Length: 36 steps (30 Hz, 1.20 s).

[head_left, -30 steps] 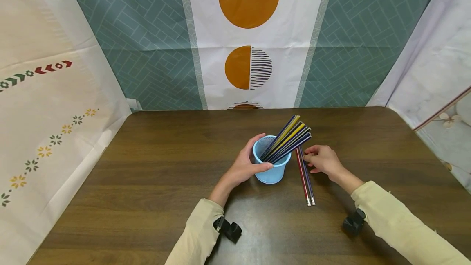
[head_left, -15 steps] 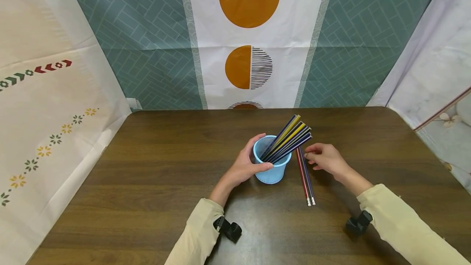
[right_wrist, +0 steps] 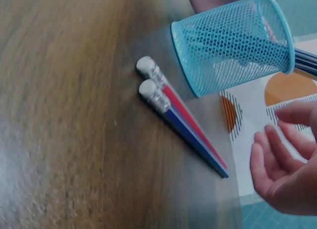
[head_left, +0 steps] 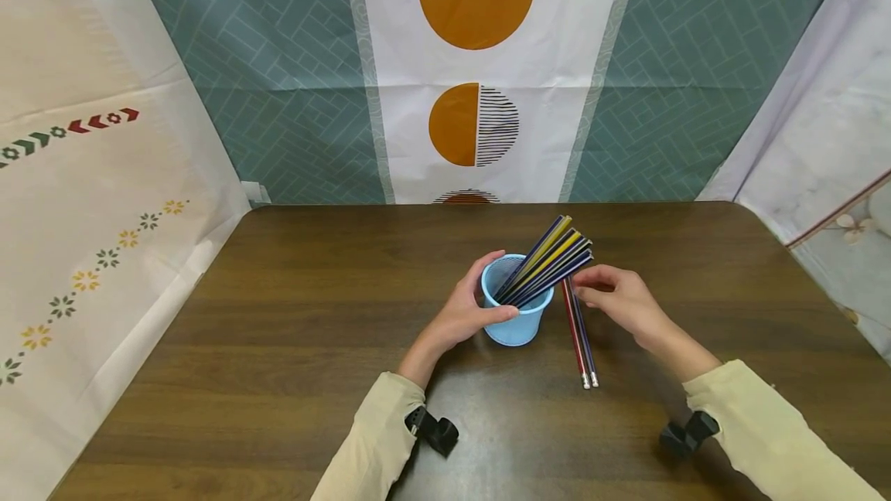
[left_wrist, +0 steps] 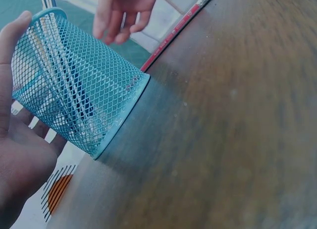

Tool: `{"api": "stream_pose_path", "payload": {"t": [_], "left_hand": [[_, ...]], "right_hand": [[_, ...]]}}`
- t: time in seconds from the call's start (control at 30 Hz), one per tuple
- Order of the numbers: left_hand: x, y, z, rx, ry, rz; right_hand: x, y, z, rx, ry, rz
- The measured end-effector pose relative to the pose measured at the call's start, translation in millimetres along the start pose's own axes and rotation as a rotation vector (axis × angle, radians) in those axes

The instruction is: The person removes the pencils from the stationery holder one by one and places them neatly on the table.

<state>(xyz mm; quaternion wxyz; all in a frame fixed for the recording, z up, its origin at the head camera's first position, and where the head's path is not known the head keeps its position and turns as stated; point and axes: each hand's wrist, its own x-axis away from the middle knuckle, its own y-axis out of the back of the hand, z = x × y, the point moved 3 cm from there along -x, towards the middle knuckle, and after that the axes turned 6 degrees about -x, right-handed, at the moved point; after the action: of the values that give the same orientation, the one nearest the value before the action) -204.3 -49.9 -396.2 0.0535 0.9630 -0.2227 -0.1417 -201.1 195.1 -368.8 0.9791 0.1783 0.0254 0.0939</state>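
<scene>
My left hand [head_left: 459, 314] grips a light blue mesh pencil cup [head_left: 511, 328] round its left side, the thumb at the near rim. The cup stands on the table. Several dark blue and yellow pencils [head_left: 546, 265] lean out of it to the right. Just right of the cup, a red pencil [right_wrist: 188, 112] and a dark blue pencil [right_wrist: 185, 135] lie side by side, their white erasers toward me. Near their far ends hovers my right hand [head_left: 619, 300], fingers loosely bent. In the right wrist view nothing is between those fingers, and they are apart from the pencils.
The brown wooden table [head_left: 313, 346] extends to both sides. Behind its far edge hangs a green and white cloth [head_left: 299, 99] with orange half circles. Pale cloths drape at left and right. A black wrist camera [head_left: 689, 433] sits on each sleeve.
My right hand has drawn slightly right and up from beside the blue pencil, its forearm swinging right. The left hand, the cup and the two loose pencils stay in place.
</scene>
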Motion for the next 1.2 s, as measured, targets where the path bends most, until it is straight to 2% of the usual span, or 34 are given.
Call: {"api": "stream_pose_path", "payload": {"t": [0.37, 0.5, 0.7, 0.9, 1.2], "left_hand": [[0.9, 1.0, 1.6, -0.002, -0.015, -0.007], [1.2, 1.1, 2.4, 0.002, -0.019, -0.01], [0.9, 1.6, 1.8, -0.001, -0.013, -0.011], [0.8, 0.8, 2.4, 0.0, -0.033, -0.005], [-0.8, 0.0, 2.6, -0.005, -0.047, -0.012]], "right_hand": [[9.2, -8, 12, -0.182, 0.135, 0.014], [9.8, -10, 14, -0.213, 0.171, 0.016], [8.4, -12, 16, -0.235, 0.169, -0.001], [7.1, -15, 17, -0.271, 0.145, -0.009], [4.2, -20, 24, -0.26, 0.152, -0.021]]}}
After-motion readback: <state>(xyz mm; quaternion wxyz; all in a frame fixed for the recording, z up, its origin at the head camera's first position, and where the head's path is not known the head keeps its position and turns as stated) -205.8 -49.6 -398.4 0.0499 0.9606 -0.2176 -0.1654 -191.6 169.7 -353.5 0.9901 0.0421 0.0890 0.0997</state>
